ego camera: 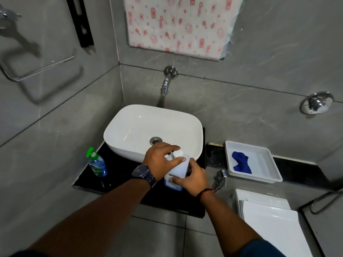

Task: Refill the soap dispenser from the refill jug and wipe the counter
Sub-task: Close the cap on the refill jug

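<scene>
A white basin (120,151) fills the middle of the frame, sitting on a black counter (120,175). A white toilet lid (274,225) lies at lower right. A white tray (263,164) stands at right of centre, holding a blue cloth (241,162). The white jug (179,168) stands on the counter at centre, just in front of the basin. The left hand (157,160) curls its fingers round the jug's cap (178,153); the right hand (194,177) grips the jug's body lower down. The dispenser (97,164), blue with a green pump, stands at the counter's left, well apart from the jug. A tap (166,84) juts from the wall above the basin.
</scene>
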A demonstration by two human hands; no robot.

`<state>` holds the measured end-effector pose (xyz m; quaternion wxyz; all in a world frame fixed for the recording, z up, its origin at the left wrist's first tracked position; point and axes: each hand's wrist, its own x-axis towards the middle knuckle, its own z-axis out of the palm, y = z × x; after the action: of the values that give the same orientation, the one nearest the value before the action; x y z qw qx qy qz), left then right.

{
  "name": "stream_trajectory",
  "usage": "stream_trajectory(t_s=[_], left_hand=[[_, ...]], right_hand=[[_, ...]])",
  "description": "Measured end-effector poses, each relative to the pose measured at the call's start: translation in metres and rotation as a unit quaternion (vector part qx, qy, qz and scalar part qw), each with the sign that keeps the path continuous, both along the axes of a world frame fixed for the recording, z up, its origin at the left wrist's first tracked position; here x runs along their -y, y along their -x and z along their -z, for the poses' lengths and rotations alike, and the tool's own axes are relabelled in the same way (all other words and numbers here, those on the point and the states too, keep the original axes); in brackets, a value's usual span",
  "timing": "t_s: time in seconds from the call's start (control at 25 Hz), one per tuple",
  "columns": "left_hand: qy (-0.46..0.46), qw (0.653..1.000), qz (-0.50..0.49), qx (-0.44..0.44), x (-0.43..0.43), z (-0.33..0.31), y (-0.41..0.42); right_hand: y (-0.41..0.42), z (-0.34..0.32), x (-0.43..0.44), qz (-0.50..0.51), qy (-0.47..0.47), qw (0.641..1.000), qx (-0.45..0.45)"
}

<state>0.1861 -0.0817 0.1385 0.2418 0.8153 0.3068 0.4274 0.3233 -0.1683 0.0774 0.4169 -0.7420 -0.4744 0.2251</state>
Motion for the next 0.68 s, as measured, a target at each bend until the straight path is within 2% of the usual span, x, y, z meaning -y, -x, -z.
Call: stream_trajectory(t_s=[0.16,0.32,0.48,0.68], left_hand=[[0.070,0.996,0.056,0.005,-0.001,-0.013,0.001],[0.138,0.986,0.089,-0.026,-0.002,-0.017,0.002],[0.146,0.983,0.084,-0.070,-0.004,-0.027,-0.005],[0.099,0.983,0.061,-0.138,-0.017,-0.036,-0.007]], right_hand=[[-0.004,-0.007,0.001,0.000,0.003,1.000,0.010],[-0.008,-0.007,-0.001,-0.010,0.013,1.000,0.017],[-0.009,-0.011,-0.004,-0.021,0.008,1.000,0.014],[-0.010,-0.013,-0.008,-0.049,0.036,0.998,0.032]])
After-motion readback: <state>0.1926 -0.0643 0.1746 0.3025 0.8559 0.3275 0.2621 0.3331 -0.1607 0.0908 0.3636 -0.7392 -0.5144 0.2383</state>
